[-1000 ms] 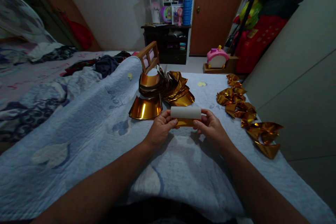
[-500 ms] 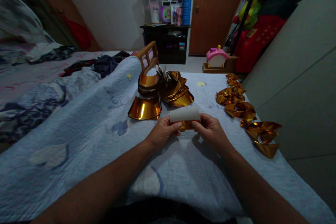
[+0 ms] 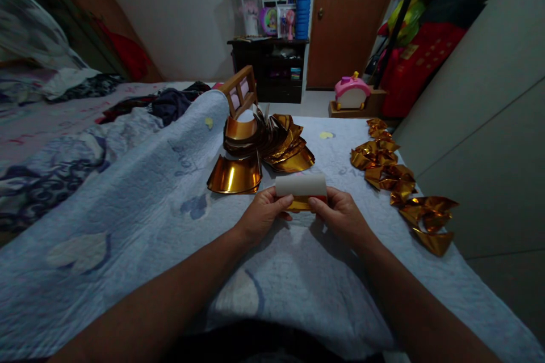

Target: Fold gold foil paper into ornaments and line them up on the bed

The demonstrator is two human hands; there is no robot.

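Note:
Between my two hands is a sheet of gold foil paper (image 3: 300,186), curled so that its pale back shows above and a gold strip shows below. My left hand (image 3: 267,209) grips its left end, thumb pressed on the gold strip. My right hand (image 3: 336,209) grips the other end in the same way, its thumb over the gold part. Most of the fingers are hidden behind the paper. Just beyond lie curved gold sheets (image 3: 236,174) and a fanned stack of gold foil paper (image 3: 286,144). Folded gold foil pieces (image 3: 385,176) lie in a row to the right.
A pale blue quilt (image 3: 204,272) with heart patterns covers the surface under my hands. A small wooden rack (image 3: 239,91) stands behind the stack. A pink toy case (image 3: 351,92) sits past the far edge; a pale cabinet wall (image 3: 481,142) rises on the right.
Both thumbs have shifted slightly left along the gold strip, and the sheet's right end has moved a little to the right. The stacks and folded pieces look the same.

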